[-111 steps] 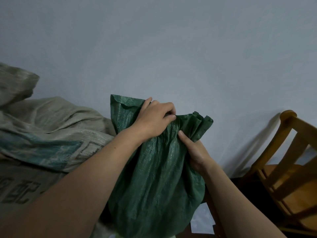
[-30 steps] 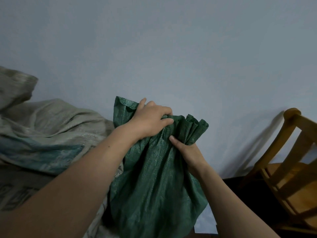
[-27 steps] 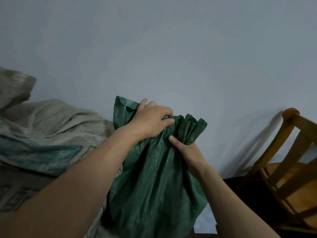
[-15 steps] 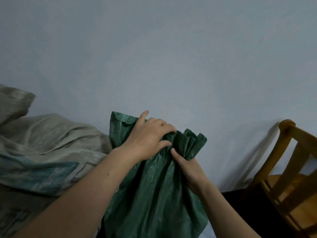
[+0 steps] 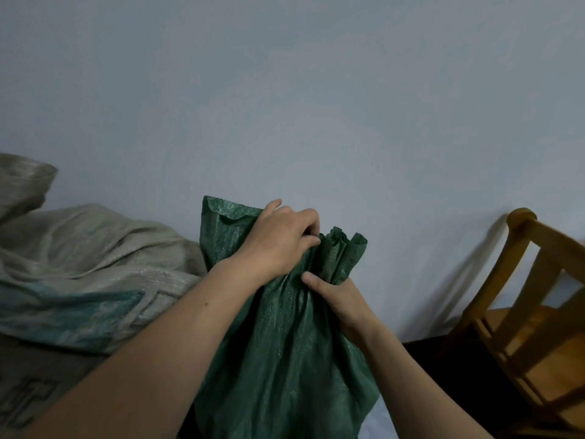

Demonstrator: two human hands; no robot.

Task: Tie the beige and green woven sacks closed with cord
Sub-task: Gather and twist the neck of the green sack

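The green woven sack (image 5: 285, 359) stands upright in front of me, its mouth gathered into pleats at the top. My left hand (image 5: 278, 239) grips the bunched folds from above, fingers curled into the pleats. Just below, my right hand (image 5: 335, 296) clasps the gathered neck from the right, thumb pressed on the front. The sack's left top corner sticks up loose. The beige woven sack (image 5: 82, 274), with teal printing, lies slumped to the left, touching the green one. No cord is visible.
A wooden chair (image 5: 535, 315) stands at the right, close to the sack. A plain pale wall (image 5: 316, 106) fills the background. Dark floor shows beneath the chair.
My left hand's fingers have curled tighter into the pleats, and my right hand has closed further round the neck below. The gathered top is more tightly bunched.
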